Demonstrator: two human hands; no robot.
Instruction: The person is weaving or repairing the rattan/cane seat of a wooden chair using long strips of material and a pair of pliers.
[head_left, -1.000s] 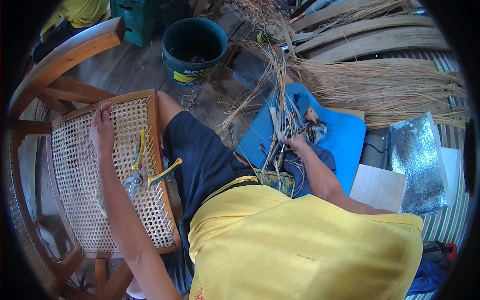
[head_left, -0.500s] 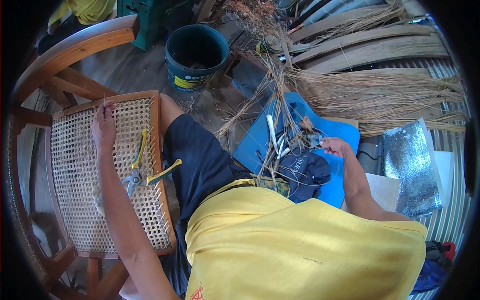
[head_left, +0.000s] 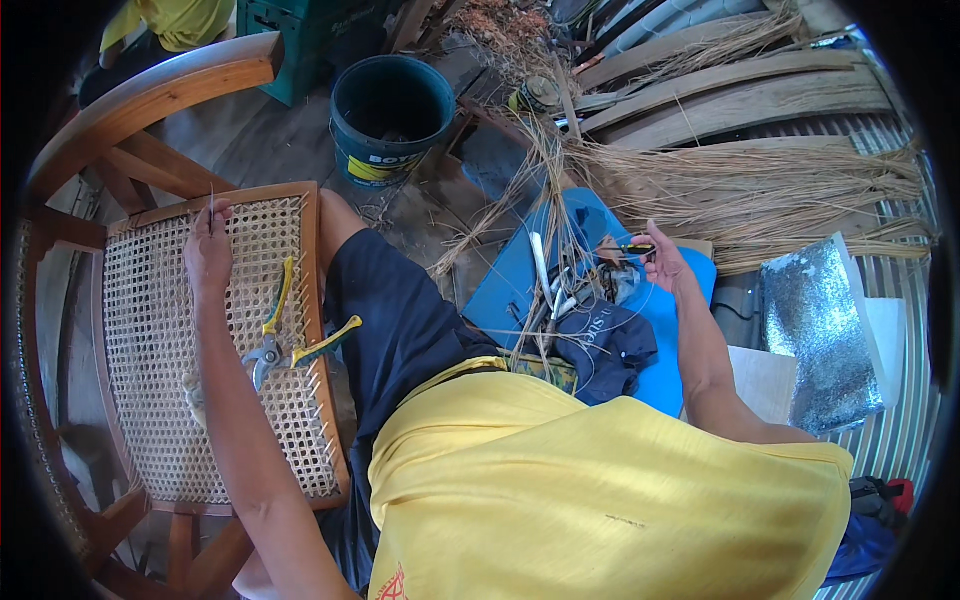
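Note:
The woven cane seat (head_left: 150, 330) of a wooden chair lies at my left, its right edge laced with short cane strands. Near the far rail of the frame, my left hand (head_left: 210, 255) pinches a thin, pointed sliver (head_left: 211, 198); whether it is cane or metal I cannot tell. Pruning shears (head_left: 268, 352) with yellow-green handles rest on the weave beside my left forearm, jaws apart. My right hand (head_left: 668, 265) is raised over a blue board (head_left: 675, 350), holding a small tool with a black-and-yellow handle (head_left: 634, 249). Its tip is not distinct.
Beneath my right hand, white-handled tools (head_left: 545, 265), cane strands and a dark cloth (head_left: 605, 350) clutter the board. A dark green bucket (head_left: 385, 150) stands ahead. Bundled cane strips (head_left: 800, 200) lie far right, near a silver foil sheet (head_left: 825, 335). Another person's yellow clothing (head_left: 180, 22) shows far left.
My right hand has lifted away from the clutter on the blue board, and the black-and-yellow tool now shows in its fingers. My left hand stays nearly still at the seat's far rail.

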